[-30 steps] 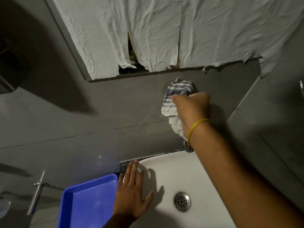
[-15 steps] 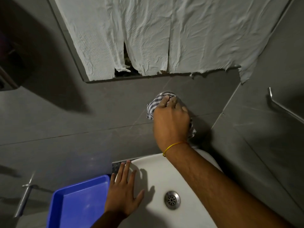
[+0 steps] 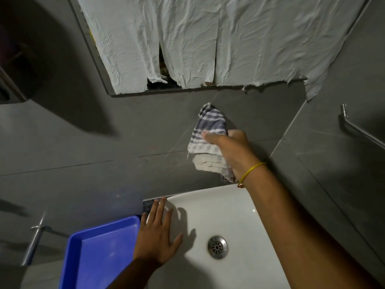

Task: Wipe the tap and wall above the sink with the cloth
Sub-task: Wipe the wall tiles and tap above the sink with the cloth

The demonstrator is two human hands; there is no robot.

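My right hand (image 3: 231,151) grips a bunched cloth (image 3: 210,130), striped blue-grey and white, and presses it against the grey tiled wall (image 3: 125,147) just above the white sink (image 3: 225,215). The cloth sticks up past my fingers toward the mirror's lower edge. The tap is hidden behind my right hand and wrist. My left hand (image 3: 156,236) lies flat, fingers spread, on the sink's left rim and holds nothing. A steel drain (image 3: 217,247) sits in the basin.
A mirror covered with white paper sheets (image 3: 198,38) hangs above the wiped area. A blue tray (image 3: 100,253) stands left of the sink. A metal bar (image 3: 358,128) is fixed to the right side wall, another metal handle (image 3: 34,243) at lower left.
My right hand has turned and slid the cloth up and to the right on the wall, showing more cloth above the fingers. My left hand stays on the sink rim.
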